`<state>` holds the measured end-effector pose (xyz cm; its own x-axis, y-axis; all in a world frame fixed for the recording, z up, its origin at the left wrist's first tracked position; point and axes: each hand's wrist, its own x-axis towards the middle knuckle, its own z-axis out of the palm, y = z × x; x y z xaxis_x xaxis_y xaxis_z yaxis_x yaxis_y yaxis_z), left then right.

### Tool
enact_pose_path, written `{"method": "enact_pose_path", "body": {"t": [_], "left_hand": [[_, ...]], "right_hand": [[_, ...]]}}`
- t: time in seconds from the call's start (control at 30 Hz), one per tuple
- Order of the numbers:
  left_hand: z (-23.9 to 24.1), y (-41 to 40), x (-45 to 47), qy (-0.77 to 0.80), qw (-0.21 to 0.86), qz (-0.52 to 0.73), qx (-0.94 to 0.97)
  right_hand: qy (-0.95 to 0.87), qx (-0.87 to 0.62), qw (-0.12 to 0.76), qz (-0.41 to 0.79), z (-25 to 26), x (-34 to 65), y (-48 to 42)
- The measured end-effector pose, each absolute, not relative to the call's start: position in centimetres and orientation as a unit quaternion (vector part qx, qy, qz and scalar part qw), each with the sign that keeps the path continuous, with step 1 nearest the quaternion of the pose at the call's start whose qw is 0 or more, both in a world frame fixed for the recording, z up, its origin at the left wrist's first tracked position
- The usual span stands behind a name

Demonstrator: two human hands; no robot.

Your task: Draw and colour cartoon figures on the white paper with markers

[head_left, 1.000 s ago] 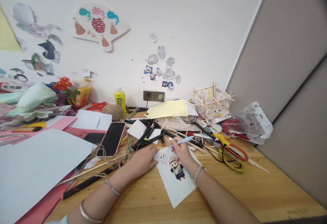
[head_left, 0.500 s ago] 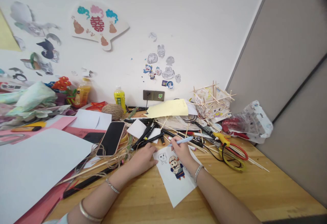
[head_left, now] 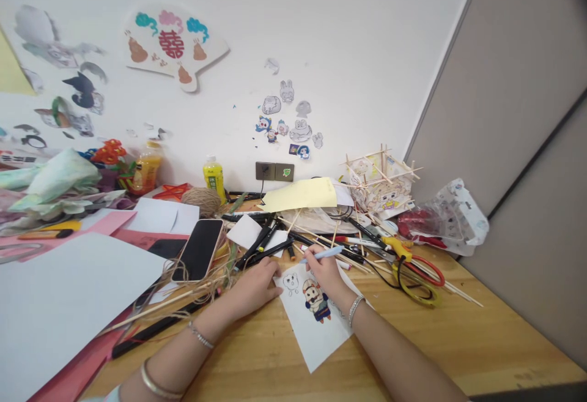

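Left arm (head_left: 229, 310): pale sleeve edge (head_left: 114, 394); smooth metallic bangle (head_left: 153, 382); slim silvery bracelet (head_left: 200, 335). Right arm (head_left: 394, 347): silvery, textured wristband (head_left: 354, 311).

Craft workspace: wooden table (head_left: 413, 353) strewn with markers (head_left: 270, 235), twine ball (head_left: 204, 201), sticks (head_left: 464, 295); paper cutouts (head_left: 300, 131) on wall (head_left: 358, 41).

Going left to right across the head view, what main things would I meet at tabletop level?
Large white sheet → phone → left hand → right hand holding a light blue pen → plastic bag.
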<state>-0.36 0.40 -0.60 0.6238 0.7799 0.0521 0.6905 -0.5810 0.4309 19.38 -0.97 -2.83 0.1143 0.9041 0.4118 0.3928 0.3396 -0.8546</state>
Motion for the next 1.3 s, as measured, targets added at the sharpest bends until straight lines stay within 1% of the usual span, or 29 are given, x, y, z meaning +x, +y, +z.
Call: {"method": "enact_pose_path", "body": {"t": [1.3], "left_hand": [[-0.62,0.49,-0.29,0.424,0.188,0.105,0.88]], "right_hand": [[-0.641,-0.509,0.526,0.232,-3.26,19.18,-0.88]]}}
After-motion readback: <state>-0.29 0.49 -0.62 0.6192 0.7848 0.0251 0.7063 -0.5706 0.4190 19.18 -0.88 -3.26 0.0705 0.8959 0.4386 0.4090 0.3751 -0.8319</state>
